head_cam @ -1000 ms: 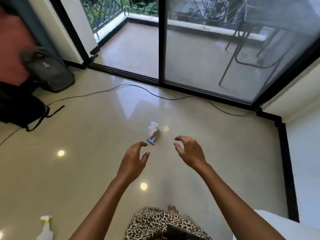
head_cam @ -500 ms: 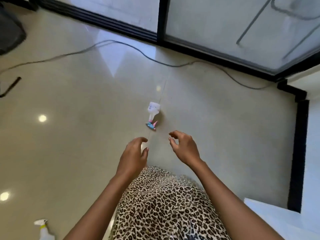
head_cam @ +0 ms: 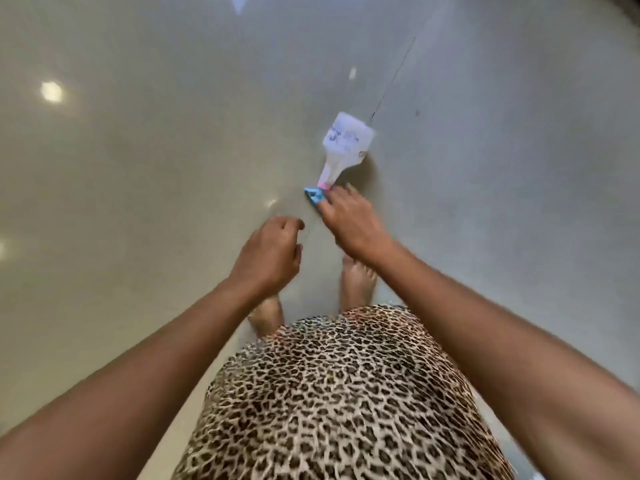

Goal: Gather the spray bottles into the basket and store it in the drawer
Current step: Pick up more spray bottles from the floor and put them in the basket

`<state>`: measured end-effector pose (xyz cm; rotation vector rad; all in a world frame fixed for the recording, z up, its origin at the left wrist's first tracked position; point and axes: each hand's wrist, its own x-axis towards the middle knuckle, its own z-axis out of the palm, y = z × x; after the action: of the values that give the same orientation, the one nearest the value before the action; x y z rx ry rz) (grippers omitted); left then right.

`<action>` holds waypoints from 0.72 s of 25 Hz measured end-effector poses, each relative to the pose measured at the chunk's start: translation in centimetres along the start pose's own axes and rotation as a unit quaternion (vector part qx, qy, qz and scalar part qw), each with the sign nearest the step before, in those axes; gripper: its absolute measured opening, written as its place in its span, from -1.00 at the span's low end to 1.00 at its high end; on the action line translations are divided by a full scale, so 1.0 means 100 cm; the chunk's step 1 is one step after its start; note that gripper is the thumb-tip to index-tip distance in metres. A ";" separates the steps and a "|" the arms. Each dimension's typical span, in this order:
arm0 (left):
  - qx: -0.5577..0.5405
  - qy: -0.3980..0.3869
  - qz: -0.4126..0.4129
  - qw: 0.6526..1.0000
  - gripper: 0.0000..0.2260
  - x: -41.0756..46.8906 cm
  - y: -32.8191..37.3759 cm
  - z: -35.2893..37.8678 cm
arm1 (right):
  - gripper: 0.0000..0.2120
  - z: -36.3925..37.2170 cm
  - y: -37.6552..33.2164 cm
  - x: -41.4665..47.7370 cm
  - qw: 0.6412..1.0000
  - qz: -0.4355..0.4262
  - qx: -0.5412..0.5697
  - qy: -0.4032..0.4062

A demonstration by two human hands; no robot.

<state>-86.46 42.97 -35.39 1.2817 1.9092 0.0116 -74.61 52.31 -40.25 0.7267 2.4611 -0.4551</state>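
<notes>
Hands: right hand [head_cam: 349,223] fingertips touching spray bottle [head_cam: 341,147] nozzle, grip unconfirmed; left hand [head_cam: 268,252] loosely curled, empty.
Advice: clasp the neck firmly before lifting.

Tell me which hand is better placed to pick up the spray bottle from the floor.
The right hand: its fingers already reach the blue trigger head of the spray bottle. The left hand is curled, further back, touching nothing.

One spray bottle [head_cam: 341,150], two hands, two bare feet, one leopard-print garment [head_cam: 343,393].
</notes>
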 end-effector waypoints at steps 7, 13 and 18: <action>0.000 0.036 -0.010 0.999 -0.61 0.110 -0.062 0.078 | -0.68 0.072 0.047 0.141 0.969 -0.102 -0.212 -0.071; -0.018 0.051 -0.037 0.998 -0.65 0.106 -0.077 0.058 | -0.73 0.060 0.046 0.130 0.986 -0.075 -0.132 -0.063; -0.056 0.059 -0.031 0.996 -0.64 0.063 -0.038 -0.009 | -0.73 -0.011 0.036 0.071 0.991 0.076 0.085 0.066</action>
<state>-90.82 46.43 -40.30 1.1676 2.0188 0.1635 -78.06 58.50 -44.00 1.0375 2.4858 -0.5787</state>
